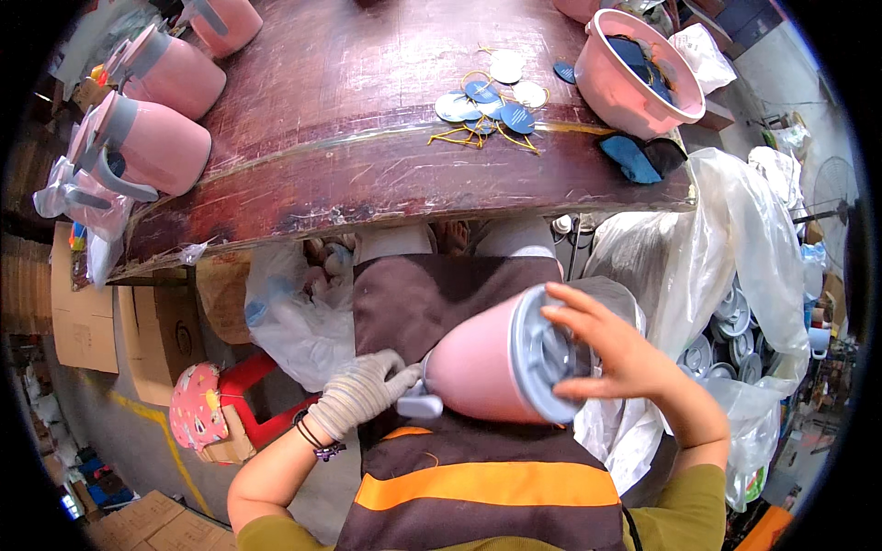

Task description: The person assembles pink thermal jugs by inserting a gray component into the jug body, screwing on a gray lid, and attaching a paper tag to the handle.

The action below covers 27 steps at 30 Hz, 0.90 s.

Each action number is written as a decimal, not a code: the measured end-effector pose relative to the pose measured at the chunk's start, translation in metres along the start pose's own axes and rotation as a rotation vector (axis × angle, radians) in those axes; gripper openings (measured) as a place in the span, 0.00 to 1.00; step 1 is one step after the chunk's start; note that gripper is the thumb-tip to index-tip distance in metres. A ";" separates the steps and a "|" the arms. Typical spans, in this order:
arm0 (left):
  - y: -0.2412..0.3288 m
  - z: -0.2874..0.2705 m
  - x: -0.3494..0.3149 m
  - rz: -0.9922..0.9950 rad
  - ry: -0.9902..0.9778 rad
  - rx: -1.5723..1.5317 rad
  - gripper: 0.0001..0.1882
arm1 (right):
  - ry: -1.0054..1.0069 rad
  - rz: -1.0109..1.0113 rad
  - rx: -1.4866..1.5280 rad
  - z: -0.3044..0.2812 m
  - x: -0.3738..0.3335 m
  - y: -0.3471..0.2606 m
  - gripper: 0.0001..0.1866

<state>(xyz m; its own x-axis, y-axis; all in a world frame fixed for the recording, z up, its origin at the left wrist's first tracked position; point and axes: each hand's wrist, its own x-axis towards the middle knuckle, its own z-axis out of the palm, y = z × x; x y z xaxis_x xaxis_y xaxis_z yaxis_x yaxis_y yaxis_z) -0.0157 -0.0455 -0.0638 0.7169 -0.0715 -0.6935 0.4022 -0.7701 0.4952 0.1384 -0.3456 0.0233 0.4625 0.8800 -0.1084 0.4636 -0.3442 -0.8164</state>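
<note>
A pink jug (473, 363) lies on its side across my lap, over a dark brown apron. At its right end sits a round grey lid or base (544, 356), slightly blurred. My right hand (602, 349), bare, spans this grey piece with thumb and fingers on its rim. My left hand (367, 393), in a pale knitted glove, is closed at the jug's other end, next to a grey handle-like part (420, 405). The glove hides exactly where its fingertips grip.
Pink jugs with grey handles (152, 147) line the table's left side. Round blue and white tags (496, 106) with yellow strings lie on the dark red table (322, 138), near a pink basin (634, 106). Grey lids (726, 344) fill a plastic bag at right. A red stool (266, 404) stands left.
</note>
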 end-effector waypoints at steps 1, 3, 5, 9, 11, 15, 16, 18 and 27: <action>-0.020 0.013 0.003 0.207 -0.122 0.032 0.15 | -0.040 -0.051 -0.032 0.001 0.001 -0.005 0.38; -0.042 0.035 0.011 0.095 -0.545 -0.207 0.20 | -0.076 -0.130 -0.074 0.004 0.003 -0.011 0.36; -0.031 0.038 0.005 -0.088 -0.629 -0.508 0.21 | -0.014 -0.138 -0.195 0.003 0.002 -0.014 0.34; -0.012 0.040 -0.019 -0.175 -0.294 -1.266 0.18 | 0.363 -0.026 -0.217 0.019 -0.002 0.008 0.25; -0.001 0.022 -0.021 -0.066 0.052 -0.976 0.19 | 0.544 0.184 0.078 0.036 -0.009 0.030 0.19; 0.014 -0.018 -0.032 0.351 0.690 -0.803 0.19 | 0.538 0.332 0.537 0.096 -0.014 0.074 0.15; 0.005 -0.030 -0.039 0.565 0.791 -0.411 0.18 | 0.435 0.327 0.524 0.100 -0.015 0.075 0.16; 0.027 -0.058 -0.043 0.733 0.622 -0.436 0.16 | 0.210 0.334 0.472 0.106 -0.017 0.082 0.16; 0.100 -0.055 -0.022 0.413 0.475 -0.430 0.13 | 0.211 1.222 0.122 0.125 -0.156 0.311 0.17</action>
<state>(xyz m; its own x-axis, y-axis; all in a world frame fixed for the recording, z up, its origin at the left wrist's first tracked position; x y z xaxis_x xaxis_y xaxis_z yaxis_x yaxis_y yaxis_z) 0.0400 -0.0859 0.0296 0.9863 0.0554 -0.1557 0.1645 -0.4183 0.8933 0.1164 -0.5486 -0.2843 0.6590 -0.0685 -0.7490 -0.4230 -0.8571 -0.2938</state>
